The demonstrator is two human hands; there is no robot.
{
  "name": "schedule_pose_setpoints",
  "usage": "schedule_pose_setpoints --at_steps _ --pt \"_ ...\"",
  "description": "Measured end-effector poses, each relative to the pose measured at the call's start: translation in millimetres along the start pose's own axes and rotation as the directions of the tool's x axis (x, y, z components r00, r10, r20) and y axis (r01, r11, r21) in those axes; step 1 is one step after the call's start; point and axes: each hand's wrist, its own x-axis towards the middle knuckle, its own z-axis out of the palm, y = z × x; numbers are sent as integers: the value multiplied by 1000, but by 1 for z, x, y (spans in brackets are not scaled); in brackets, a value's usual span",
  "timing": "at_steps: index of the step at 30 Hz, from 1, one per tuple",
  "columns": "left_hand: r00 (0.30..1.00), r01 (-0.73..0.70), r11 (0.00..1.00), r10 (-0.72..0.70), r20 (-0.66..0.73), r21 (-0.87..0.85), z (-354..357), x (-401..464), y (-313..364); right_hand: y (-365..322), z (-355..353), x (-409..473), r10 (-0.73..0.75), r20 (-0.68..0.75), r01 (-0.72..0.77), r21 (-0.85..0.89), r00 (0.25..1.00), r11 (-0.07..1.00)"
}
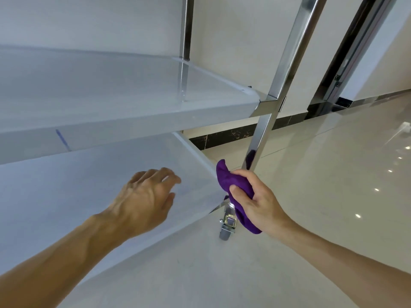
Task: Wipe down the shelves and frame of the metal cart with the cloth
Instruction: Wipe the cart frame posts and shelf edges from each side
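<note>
The metal cart fills the left and middle of the head view. Its middle shelf [111,92] and lower shelf [89,174] are bare and shiny. A chrome front post [287,63] runs down to the lower shelf's right corner. My right hand [258,203] grips a purple cloth [235,185] pressed against that corner, right at the foot of the post. My left hand [144,198] hovers palm down over the lower shelf with its fingers spread, holding nothing. A caster wheel [228,227] shows under the corner, partly hidden by the cloth.
A rear chrome post [185,27] stands against the pale wall. Glossy cream floor tiles [322,196] spread to the right. A dark skirting strip [224,136] runs along the wall, and a metal door frame [347,52] rises at the upper right.
</note>
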Motion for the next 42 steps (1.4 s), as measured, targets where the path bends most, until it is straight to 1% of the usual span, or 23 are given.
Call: schedule_pose_setpoints --at_steps 3,6,8,9,10,11,12,13,14,16,17,18,21,24,27,30,33,38,40,42 --pt "987 -128 990 122 -100 -54 -26 12 40 -7 -23 -9 -12 -167 35 134 986 990" --pt "932 -286 955 259 -255 -75 -56 16 76 -23 -50 -6 -37 -348 124 232 937 965" --pt "854 -393 920 361 -375 -10 -76 22 94 -37 -65 9 -29 -452 178 291 892 940" --pt "816 -423 905 402 -415 45 -86 26 100 -44 -71 21 -9 -475 199 352 880 914" --pt "785 -429 896 433 -444 114 -96 31 105 -50 -74 34 11 -477 215 417 879 883" --pt "764 -406 894 446 -466 191 -105 37 108 -55 -74 49 21 -466 226 469 885 854" --pt "766 -351 901 433 -475 254 -114 43 108 -60 -71 62 27 -454 233 508 891 830" --pt "795 -276 916 387 -468 289 -121 49 106 -63 -66 72 35 -447 237 537 894 810" --pt "839 -196 933 318 -441 301 -126 55 103 -65 -59 80 42 -446 240 556 894 795" --pt "918 -57 952 169 -360 300 -130 63 91 -60 -47 86 46 -449 234 547 892 804" --pt "938 -16 951 122 -324 310 -129 65 85 -55 -43 87 51 -449 220 531 892 818" --pt "948 2 942 105 -300 337 -125 66 80 -49 -42 87 59 -447 204 518 893 831" --pt "933 -28 888 188 -306 459 -113 65 74 -31 -49 91 65 -392 134 460 918 878" --pt "910 -33 876 225 -348 481 -109 65 74 -9 -48 90 94 -302 27 372 949 928" --pt "900 -33 883 229 -370 468 -107 67 73 17 -34 83 137 -237 -50 341 962 939" --pt "896 -31 895 222 -384 445 -106 68 74 24 -26 85 201 -239 -113 338 950 934" --pt "898 -40 901 222 -381 431 -107 68 75 18 -29 85 243 -224 -167 310 944 936" --pt "917 -43 938 173 -360 343 -114 60 75 2 -30 70 280 -201 -231 237 939 944" --pt "927 -45 949 156 -342 311 -119 49 79 -3 -33 58 283 -183 -249 186 942 950" --pt "930 -37 953 144 -339 301 -122 33 80 -9 -32 43 261 -157 -236 162 952 958"
